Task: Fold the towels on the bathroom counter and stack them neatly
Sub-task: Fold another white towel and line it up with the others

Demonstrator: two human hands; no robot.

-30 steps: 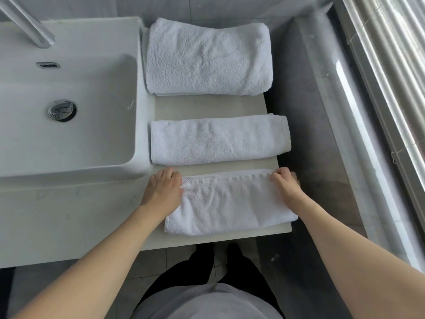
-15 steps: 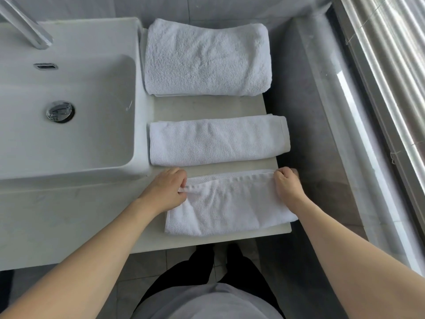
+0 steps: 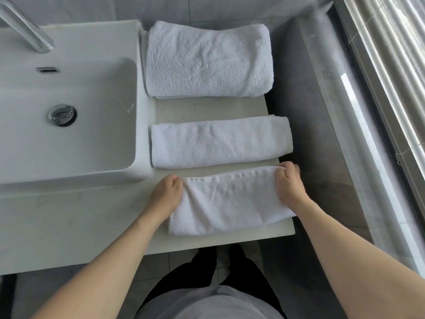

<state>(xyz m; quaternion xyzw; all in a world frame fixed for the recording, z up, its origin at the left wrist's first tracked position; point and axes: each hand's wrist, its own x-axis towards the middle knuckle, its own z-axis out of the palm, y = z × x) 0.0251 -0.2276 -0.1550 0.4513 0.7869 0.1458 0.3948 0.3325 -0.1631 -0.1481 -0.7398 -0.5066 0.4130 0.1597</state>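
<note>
On the pale table (image 3: 207, 107) right of a white sink (image 3: 69, 125), the left grip (image 3: 166, 196) and right grip (image 3: 290, 183) each pinch a far corner of the near towel (image 3: 230, 203), two folded towels (image 3: 218, 141) beyond them.

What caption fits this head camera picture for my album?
Both hands, left hand and right hand, grip the nearest towel beside the sink.
</note>
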